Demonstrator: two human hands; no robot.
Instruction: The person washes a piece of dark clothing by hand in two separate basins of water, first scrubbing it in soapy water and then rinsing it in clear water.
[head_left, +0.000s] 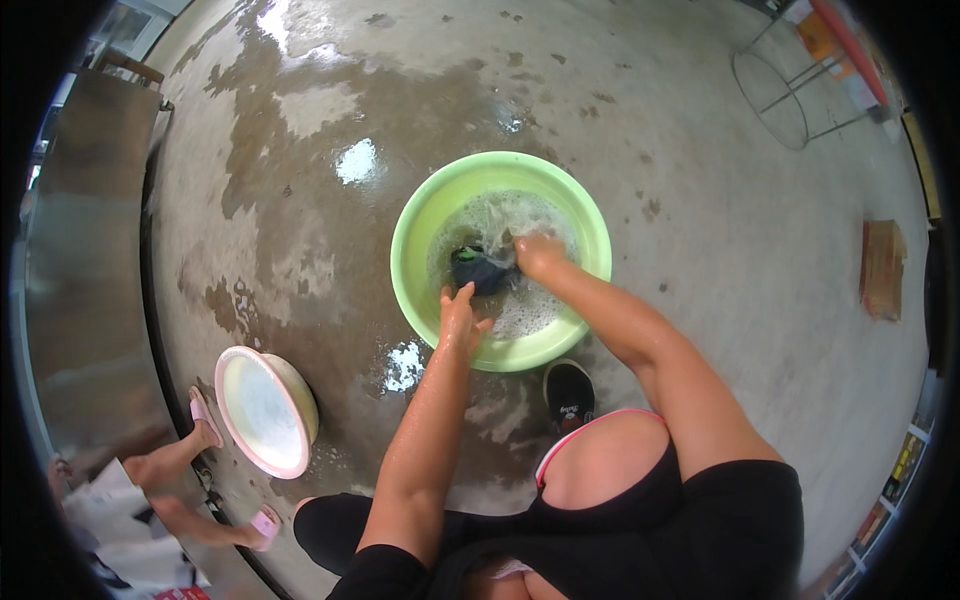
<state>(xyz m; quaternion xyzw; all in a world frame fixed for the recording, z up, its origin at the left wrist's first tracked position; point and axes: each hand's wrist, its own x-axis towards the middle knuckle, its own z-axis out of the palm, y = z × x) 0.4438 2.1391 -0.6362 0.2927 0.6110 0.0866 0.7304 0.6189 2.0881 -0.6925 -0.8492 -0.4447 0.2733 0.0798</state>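
Note:
A light green plastic basin (407, 300) stands on the wet floor, holding soapy water (526, 313) with foam. In it lies a dark wet cloth (480, 274) with a small green patch, partly under water. My left hand (461, 313) is over the near left part of the basin, fingers apart, its fingertips at the lower edge of the dark cloth. My right hand (538, 253) is at the right of the cloth, fingers curled, with blurred splashing water beside it. Its fingertips are hidden, so whether it grips the cloth does not show.
A pink-rimmed basin (264, 412) stands at the lower left, near another person (169, 495) in pink slippers. A metal-fronted cabinet or counter (82, 247) runs along the left. At the right are a cardboard box (883, 270) and a red-topped stool (847, 49). My shoe (568, 391) is beside the green basin.

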